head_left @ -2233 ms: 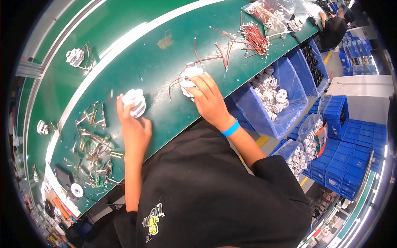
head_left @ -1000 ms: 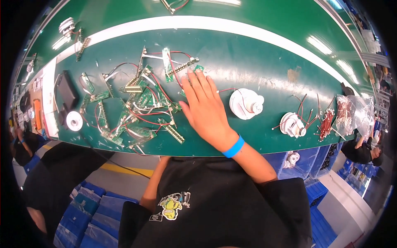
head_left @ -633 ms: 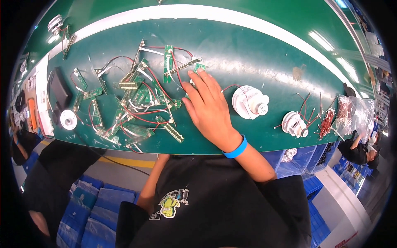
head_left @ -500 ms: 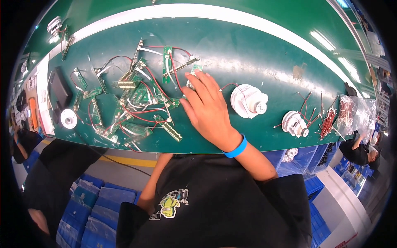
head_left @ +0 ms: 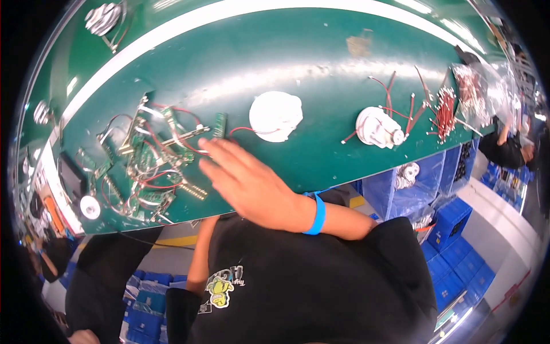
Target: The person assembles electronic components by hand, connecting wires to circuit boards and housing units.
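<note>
My right hand (head_left: pixel 246 183), with a blue band on its wrist, hovers over the near edge of the green table, fingers stretched out and holding nothing I can see. Just beyond its fingertips lies a small green circuit board (head_left: pixel 220 124). To its left spreads a tangled heap of circuit boards (head_left: pixel 152 155) with red, black and white wires. A round white lamp-like part (head_left: pixel 275 116) sits beyond the hand, a red wire trailing from it toward the small board. My left forearm (head_left: pixel 200 252) runs up to the table's near edge; the left hand is hidden.
Farther right are another white part (head_left: pixel 378 127), loose red wires (head_left: pixel 444 114) and a clear plastic bag (head_left: pixel 492 86). A black box-shaped object (head_left: pixel 71 175) and a white disc (head_left: pixel 90 207) lie at the left end. Blue bins (head_left: pixel 452 226) stand below, right. Other people sit at both sides.
My right hand has drawn back toward me from the small board, which now shows uncovered on the table. The whole view has shifted, so table items appear farther left.
</note>
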Demonstrator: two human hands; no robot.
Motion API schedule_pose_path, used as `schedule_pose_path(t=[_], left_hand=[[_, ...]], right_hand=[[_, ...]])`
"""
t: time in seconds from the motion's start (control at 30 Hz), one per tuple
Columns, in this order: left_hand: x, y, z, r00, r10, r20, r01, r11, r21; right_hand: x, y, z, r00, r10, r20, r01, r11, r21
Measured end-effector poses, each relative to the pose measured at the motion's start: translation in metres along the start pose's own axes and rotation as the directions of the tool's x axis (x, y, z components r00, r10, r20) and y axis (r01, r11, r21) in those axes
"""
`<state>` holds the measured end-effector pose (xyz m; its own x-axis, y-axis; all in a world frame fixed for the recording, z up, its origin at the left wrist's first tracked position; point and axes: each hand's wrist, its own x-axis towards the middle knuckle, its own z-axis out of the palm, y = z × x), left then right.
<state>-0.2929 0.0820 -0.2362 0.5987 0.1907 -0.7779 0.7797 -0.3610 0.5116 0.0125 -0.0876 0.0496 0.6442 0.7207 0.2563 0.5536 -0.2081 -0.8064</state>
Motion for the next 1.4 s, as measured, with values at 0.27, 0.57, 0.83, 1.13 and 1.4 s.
schedule_pose_path(t=[0.27,0.57,0.83,1.13,1.4], left_hand=[[0.015,0.020,-0.020,1.000,0.022,-0.014,-0.022,0.998,0.052],[0.001,0.039,-0.009,0.997,-0.003,-0.082,0.007,0.999,0.049],[0.003,0.045,-0.006,0.998,0.016,-0.059,-0.012,0.998,0.057],[-0.017,0.025,-0.009,0.999,0.038,-0.035,-0.036,0.998,0.051],[0.012,0.053,-0.004,0.994,0.106,0.016,-0.106,0.993,0.057]], right_hand=[[0.022,0.006,-0.081,0.993,-0.114,-0.021,0.091,0.877,-0.472],[0.015,0.019,-0.094,0.936,0.149,-0.318,-0.131,0.988,0.080],[0.027,0.016,-0.090,0.840,0.254,-0.480,-0.212,0.967,0.142],[0.035,0.033,-0.092,0.788,0.228,-0.571,-0.139,0.971,0.197],[0.041,0.029,-0.111,0.705,0.395,-0.589,-0.292,0.919,0.266]])
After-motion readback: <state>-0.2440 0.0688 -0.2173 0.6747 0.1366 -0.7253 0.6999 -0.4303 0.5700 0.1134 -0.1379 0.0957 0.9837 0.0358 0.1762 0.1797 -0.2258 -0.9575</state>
